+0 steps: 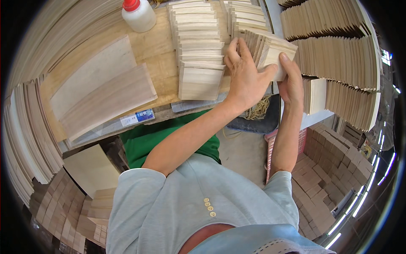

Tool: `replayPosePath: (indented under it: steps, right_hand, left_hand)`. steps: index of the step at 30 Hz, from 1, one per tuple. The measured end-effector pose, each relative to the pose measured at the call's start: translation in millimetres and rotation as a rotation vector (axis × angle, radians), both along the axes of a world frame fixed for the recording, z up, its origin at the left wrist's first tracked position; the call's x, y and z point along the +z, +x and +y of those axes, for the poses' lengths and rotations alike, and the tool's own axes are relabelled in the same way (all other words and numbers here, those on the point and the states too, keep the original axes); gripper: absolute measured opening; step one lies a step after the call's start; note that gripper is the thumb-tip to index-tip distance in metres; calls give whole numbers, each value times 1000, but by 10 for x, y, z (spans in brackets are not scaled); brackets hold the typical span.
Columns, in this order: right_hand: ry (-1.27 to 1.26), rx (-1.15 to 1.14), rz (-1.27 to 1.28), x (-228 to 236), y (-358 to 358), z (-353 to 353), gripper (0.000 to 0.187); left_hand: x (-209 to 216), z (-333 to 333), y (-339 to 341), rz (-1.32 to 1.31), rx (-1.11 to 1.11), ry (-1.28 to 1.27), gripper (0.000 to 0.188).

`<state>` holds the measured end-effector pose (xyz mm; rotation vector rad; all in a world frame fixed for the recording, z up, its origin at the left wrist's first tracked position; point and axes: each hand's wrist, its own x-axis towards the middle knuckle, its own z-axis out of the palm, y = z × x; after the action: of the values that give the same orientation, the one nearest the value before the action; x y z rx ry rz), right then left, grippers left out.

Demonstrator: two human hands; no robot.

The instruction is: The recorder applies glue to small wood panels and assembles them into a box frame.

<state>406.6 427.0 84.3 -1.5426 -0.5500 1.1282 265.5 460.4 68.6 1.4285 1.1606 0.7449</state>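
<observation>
Grasping wooden-board stack [270, 54] between left hand [246, 80] and right hand [292, 84], near right edge of counter [161, 47]; grip best even, board edges flush.

Toward half past one, the right hand [292, 86] has most of its fingers hidden behind the held wooden pieces [271, 55]. At half past two, the left hand [247, 80] covers part of the yellow strands [260, 109]. The top edge crops the bottle's red cap [131, 4] at eleven o'clock and the row of slats [197, 38] at twelve. Print on the label [137, 117], at nine, is too small to tell. The lower edge cuts off the pale blue mask [258, 239] at five. Details around the ceiling lights [361, 203], at four, blur into darkness.
</observation>
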Motion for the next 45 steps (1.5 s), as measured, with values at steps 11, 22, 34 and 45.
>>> replayPosePath:
  steps: [11,22,34,45]
  right_hand:
    - [-22,-29,-58,31,-112,-210,61]
    - [-19,13,-64,-8,-88,-175,62]
    - [-5,-29,-51,-69,-92,-333,65]
    - [24,-39,-76,-60,-149,-379,64]
  left_hand:
    - [-40,-195,-68,36,-68,13,95]
    - [-73,-173,-14,22,-45,17,91]
    - [-90,-322,-35,19,-86,42,88]
    - [-77,-381,-48,-36,-63,73,82]
